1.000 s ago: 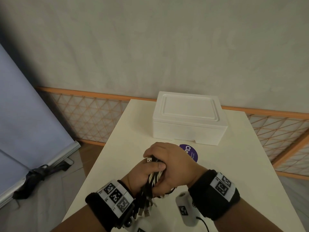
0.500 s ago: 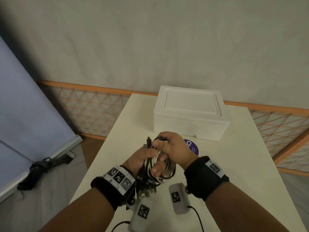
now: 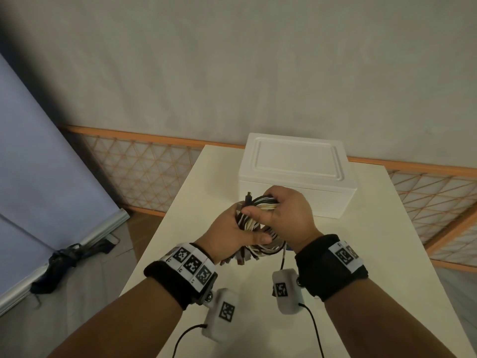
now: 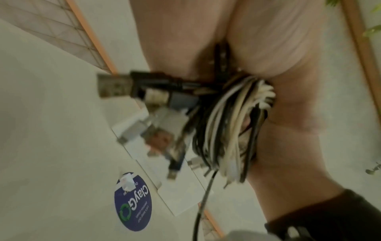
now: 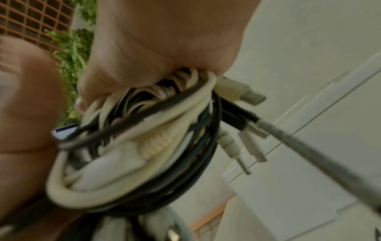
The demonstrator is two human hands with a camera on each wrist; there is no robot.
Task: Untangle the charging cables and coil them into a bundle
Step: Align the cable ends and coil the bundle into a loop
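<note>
A coil of black and white charging cables [image 3: 260, 223] is held in the air above the white table [image 3: 374, 254], just in front of me. My left hand [image 3: 232, 233] grips the coil's left side, thumb across the strands. My right hand [image 3: 281, 213] curls over its top right part, thumb pressing the cables. Several USB plugs [image 3: 240, 259] hang below the left hand. One black plug [image 3: 249, 196] sticks up at the top. In the left wrist view the cables [image 4: 226, 124] and plugs [image 4: 115, 86] are blurred. The right wrist view shows the cables [image 5: 144, 146] looped under the fingers.
A white foam box [image 3: 296, 177] with its lid on stands on the table just behind the hands. A round purple sticker [image 4: 133, 202] lies on the table under them. An orange lattice fence [image 3: 144, 171] runs behind the table; a blue panel [image 3: 38, 151] leans at left.
Both hands have lifted the cable coil off the table and away from me, toward the foam box. The right hand has shifted from covering the coil to gripping its top.
</note>
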